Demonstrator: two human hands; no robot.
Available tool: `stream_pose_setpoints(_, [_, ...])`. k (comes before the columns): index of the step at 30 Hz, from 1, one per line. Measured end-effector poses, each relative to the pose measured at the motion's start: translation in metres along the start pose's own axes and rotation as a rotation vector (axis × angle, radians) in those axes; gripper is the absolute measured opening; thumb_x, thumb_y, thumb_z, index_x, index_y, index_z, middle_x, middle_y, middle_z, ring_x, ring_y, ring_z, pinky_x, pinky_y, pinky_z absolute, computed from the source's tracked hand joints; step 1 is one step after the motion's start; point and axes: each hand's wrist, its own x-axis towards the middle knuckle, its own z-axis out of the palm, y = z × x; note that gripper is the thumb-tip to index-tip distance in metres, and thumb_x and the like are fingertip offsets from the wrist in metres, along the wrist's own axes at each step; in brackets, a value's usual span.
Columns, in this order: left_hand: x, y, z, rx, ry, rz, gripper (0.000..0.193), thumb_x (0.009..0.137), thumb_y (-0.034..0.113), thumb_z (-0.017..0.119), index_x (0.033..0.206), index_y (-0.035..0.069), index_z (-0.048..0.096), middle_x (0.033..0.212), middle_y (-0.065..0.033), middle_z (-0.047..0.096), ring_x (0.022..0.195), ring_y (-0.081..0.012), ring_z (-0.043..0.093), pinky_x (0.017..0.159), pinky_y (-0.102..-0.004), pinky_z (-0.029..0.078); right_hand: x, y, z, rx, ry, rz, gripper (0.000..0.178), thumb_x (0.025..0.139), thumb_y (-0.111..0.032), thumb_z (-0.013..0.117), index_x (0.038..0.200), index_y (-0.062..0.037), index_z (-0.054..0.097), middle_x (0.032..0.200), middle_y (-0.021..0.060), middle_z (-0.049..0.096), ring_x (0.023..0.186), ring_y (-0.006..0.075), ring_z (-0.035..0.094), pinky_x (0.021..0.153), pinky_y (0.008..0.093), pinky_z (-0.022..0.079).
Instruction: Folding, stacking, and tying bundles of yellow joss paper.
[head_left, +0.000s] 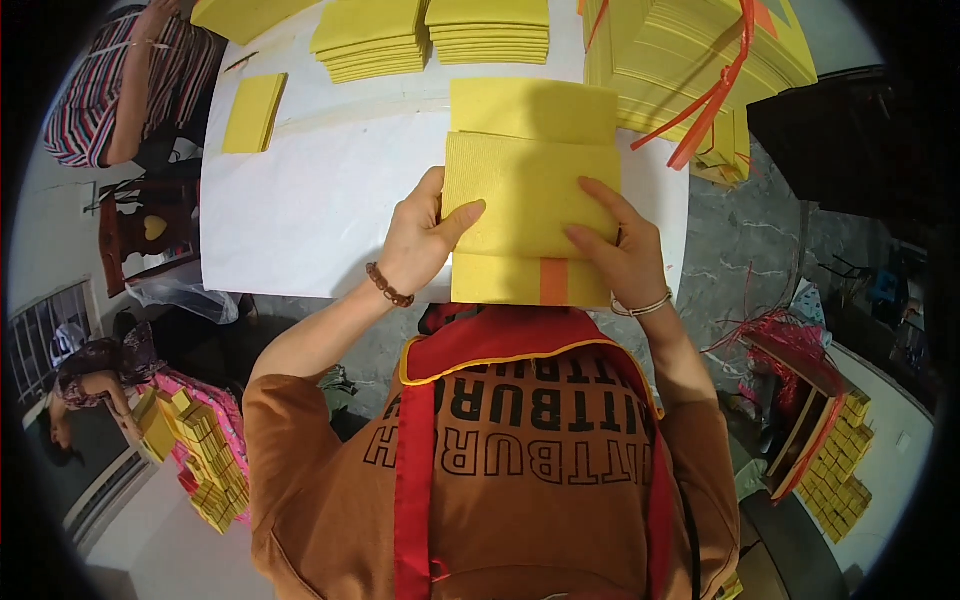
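A stack of yellow paper (525,200) is between my hands near the front edge of the white table. My left hand (425,235) grips its left edge, thumb on top and fingers underneath. At the opposite edge, my right hand (625,245) holds the same stack, with thumb and a finger lying on the top sheet and the others hidden. More yellow paper (535,103) shows beyond it. Below the held stack, at the table's near edge, lies a yellow piece with an orange strip (553,283).
Folded yellow stacks (370,40) stand at the back of the white table (310,220), and a small yellow bundle (255,113) lies left. Tall yellow piles (690,50) with red plastic straps (710,100) are at the right. A person in a striped shirt (95,80) is at far left.
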Motion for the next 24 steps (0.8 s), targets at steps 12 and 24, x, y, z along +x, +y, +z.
stream_pose_setpoints(12, [-0.006, 0.009, 0.005, 0.248, 0.137, 0.014, 0.066, 0.084, 0.009, 0.06, 0.137, 0.007, 0.021, 0.079, -0.0101, 0.063, 0.066, -0.0101, 0.059, 0.059, -0.0224, 0.045, 0.002, 0.003, 0.001, -0.071, 0.014, 0.031, 0.045, 0.074, -0.01, 0.066, 0.115, 0.0021, 0.054, 0.107, 0.0174, 0.061, 0.097, 0.0186, 0.059, 0.083, 0.0273, 0.046])
stream_pose_setpoints(24, [-0.009, 0.027, 0.013, 1.159, 0.323, 0.601, 0.061, 0.07, 0.014, 0.07, 0.126, 0.012, 0.045, 0.134, -0.0157, 0.034, 0.123, -0.0345, 0.029, 0.095, -0.0467, 0.025, 0.002, 0.008, -0.001, -0.165, 0.036, -0.008, 0.046, 0.072, -0.01, 0.067, 0.115, 0.0013, 0.054, 0.104, 0.0195, 0.062, 0.093, 0.0213, 0.062, 0.079, 0.0288, 0.048])
